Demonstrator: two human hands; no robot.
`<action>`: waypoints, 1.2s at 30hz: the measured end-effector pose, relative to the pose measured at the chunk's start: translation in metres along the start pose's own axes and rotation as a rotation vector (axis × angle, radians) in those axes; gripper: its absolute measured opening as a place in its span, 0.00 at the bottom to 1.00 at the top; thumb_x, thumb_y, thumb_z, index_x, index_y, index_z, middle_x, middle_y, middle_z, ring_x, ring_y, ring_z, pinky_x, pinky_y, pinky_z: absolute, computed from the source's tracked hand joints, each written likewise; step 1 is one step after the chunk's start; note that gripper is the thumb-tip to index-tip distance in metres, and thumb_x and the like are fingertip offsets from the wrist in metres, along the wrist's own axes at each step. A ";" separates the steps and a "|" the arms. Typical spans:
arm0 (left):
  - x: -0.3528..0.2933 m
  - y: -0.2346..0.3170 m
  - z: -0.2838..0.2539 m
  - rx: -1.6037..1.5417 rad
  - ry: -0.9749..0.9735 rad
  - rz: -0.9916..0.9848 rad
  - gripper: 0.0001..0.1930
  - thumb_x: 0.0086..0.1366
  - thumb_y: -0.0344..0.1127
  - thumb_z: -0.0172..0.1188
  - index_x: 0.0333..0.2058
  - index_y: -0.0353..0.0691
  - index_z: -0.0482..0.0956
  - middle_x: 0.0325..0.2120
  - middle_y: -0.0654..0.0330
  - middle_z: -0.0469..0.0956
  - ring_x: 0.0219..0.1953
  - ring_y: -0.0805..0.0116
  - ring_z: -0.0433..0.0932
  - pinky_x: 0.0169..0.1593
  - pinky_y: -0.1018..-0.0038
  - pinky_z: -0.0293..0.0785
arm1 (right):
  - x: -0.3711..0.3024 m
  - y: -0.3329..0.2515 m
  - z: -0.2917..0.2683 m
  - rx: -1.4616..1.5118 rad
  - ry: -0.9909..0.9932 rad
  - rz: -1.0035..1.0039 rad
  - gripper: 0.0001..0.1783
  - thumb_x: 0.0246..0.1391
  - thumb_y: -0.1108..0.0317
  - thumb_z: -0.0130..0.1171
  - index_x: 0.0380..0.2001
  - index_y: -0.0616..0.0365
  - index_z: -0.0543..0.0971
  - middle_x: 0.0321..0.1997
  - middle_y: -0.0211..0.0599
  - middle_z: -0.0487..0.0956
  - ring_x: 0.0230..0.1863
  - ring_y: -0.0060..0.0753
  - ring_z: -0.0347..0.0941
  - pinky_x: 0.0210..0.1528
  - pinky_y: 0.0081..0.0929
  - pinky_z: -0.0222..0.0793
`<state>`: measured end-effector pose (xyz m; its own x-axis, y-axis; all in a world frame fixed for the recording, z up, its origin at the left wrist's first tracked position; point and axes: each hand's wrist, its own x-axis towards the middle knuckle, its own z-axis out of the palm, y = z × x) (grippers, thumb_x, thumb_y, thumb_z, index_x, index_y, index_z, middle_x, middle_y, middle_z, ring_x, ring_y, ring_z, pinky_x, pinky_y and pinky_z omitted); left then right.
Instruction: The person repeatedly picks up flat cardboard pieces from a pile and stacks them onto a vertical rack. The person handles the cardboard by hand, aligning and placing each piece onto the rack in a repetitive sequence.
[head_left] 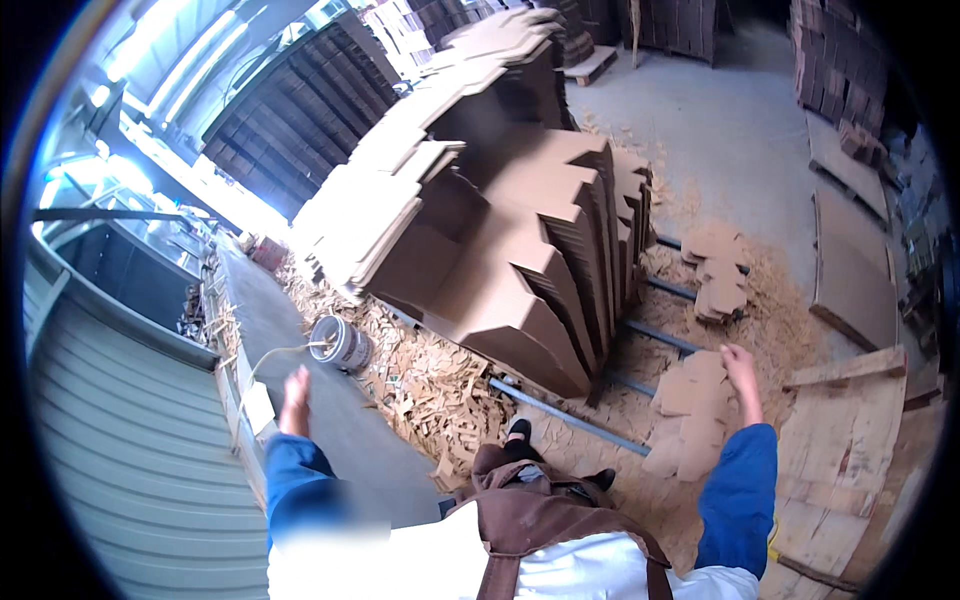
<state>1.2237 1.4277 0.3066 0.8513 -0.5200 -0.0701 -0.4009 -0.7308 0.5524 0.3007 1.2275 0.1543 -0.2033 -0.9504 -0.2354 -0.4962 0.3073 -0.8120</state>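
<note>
My left hand [296, 402] is raised at the left over the grey strip, seen edge-on with its fingers stretched out, and nothing shows in it. It is nearest to a paint-type bucket [343, 344] with a pale stick or hose in it. At the right, my right hand [741, 378] has its fingers curled beside flat brown cardboard pieces [692, 390]. Whether the fingers grip anything is hidden. In front of me a large stack of notched cardboard sheets [520, 255] leans in thick bundles. Another small pile of cardboard pieces [718, 280] lies farther off.
Cardboard scraps [430, 400] cover the floor around the stack. Blue-grey pipes [570, 415] run low beside my feet. A wooden pallet [835, 460] lies at the right. A ribbed metal panel [130, 410] stands at the left, and more cardboard stacks [300, 110] rise behind.
</note>
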 end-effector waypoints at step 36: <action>-0.028 0.549 0.076 0.091 -0.470 2.029 0.24 0.68 0.46 0.42 0.58 0.38 0.62 0.61 0.50 0.58 0.63 0.55 0.56 0.64 0.67 0.50 | 0.034 -0.418 0.139 0.551 -0.236 0.208 0.23 0.51 0.52 0.60 0.44 0.56 0.75 0.37 0.31 0.79 0.31 0.28 0.76 0.28 0.24 0.75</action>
<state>0.9540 1.0073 0.5487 -0.8377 -0.4696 0.2788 -0.4696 0.8800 0.0712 0.6185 1.0600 0.4112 -0.0255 -0.8777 -0.4785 0.0542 0.4767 -0.8774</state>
